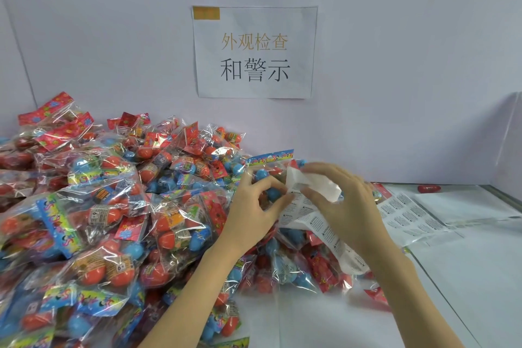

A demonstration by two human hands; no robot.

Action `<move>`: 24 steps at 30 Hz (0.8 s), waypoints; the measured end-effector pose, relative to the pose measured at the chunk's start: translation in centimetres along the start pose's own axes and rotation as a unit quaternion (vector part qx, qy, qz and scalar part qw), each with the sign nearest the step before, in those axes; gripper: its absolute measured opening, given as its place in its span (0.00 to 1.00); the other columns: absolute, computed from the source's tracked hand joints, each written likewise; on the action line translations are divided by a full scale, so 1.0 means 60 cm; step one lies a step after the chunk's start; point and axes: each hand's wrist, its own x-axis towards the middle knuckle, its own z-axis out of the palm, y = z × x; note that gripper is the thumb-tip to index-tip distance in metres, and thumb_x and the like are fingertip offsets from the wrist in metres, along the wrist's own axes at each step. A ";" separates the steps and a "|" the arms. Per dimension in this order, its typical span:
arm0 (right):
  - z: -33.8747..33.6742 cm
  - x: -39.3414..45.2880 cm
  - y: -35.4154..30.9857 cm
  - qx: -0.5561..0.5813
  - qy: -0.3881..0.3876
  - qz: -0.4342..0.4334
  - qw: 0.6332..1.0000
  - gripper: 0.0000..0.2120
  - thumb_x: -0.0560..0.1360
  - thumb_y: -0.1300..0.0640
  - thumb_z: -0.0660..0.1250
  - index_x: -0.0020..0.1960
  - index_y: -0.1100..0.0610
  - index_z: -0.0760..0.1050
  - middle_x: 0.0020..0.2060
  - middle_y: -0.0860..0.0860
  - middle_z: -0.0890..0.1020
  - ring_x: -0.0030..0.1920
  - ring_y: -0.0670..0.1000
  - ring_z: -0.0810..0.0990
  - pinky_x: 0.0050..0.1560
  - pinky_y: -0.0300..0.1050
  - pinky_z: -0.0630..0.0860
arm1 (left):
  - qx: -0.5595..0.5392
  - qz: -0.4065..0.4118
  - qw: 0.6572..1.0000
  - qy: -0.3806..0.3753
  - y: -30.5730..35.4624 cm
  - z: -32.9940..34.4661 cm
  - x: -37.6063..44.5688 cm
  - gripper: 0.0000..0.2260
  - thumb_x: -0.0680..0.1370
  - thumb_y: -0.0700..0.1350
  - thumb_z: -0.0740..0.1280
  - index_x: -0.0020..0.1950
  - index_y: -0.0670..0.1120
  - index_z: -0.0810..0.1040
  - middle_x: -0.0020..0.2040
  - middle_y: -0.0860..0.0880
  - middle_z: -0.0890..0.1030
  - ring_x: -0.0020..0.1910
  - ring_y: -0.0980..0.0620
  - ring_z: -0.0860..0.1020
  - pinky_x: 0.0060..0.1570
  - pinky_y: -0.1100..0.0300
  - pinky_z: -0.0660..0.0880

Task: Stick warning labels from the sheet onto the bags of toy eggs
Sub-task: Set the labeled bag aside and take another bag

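Pale wall ahead is carrying a printed sign; bags of toy eggs are heaping across the white counter. My right hand is curling around the bent label sheet while my left hand is pinching at its edge. I am risking a label folding onto itself or tearing, since the sheet is sagging unsupported.

Packing workstation: posted wall sign, heaped toy-egg bags.

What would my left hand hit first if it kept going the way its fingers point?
Probably the white sheet of warning labels: the left hand points right toward its edge, apparently nearly touching, though depth is unclear.
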 end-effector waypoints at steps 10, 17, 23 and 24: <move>0.017 -0.005 -0.003 -0.009 -0.033 0.007 0.999 0.07 0.81 0.61 0.71 0.55 0.55 0.87 0.51 0.46 0.83 0.52 0.48 0.80 0.55 0.30 0.70 | 0.001 -0.012 1.000 0.016 -0.002 -0.002 -0.001 0.09 0.76 0.51 0.78 0.55 0.52 0.85 0.60 0.51 0.72 0.59 0.71 0.72 0.59 0.77 0.67; 0.014 -0.005 -0.016 0.041 0.013 -0.006 0.999 0.12 0.80 0.57 0.73 0.62 0.47 0.84 0.49 0.41 0.85 0.52 0.41 0.82 0.55 0.26 0.71 | -0.024 -0.042 0.999 -0.023 0.006 -0.004 0.003 0.08 0.80 0.52 0.72 0.46 0.49 0.83 0.55 0.46 0.75 0.50 0.72 0.74 0.52 0.79 0.68; 0.018 -0.008 -0.018 0.086 0.057 -0.061 0.993 0.11 0.78 0.64 0.74 0.57 0.52 0.88 0.51 0.42 0.87 0.52 0.43 0.86 0.55 0.36 0.80 | -0.039 -0.068 0.996 -0.049 0.008 -0.006 0.004 0.13 0.79 0.60 0.67 0.42 0.53 0.80 0.44 0.51 0.78 0.54 0.61 0.72 0.51 0.76 0.65; 0.019 -0.010 -0.018 0.093 0.061 -0.062 0.992 0.12 0.78 0.65 0.74 0.57 0.53 0.88 0.51 0.43 0.88 0.51 0.43 0.86 0.53 0.37 0.80 | -0.045 -0.072 0.995 -0.053 0.007 -0.006 0.004 0.14 0.80 0.61 0.67 0.42 0.52 0.80 0.43 0.53 0.77 0.55 0.58 0.72 0.52 0.74 0.66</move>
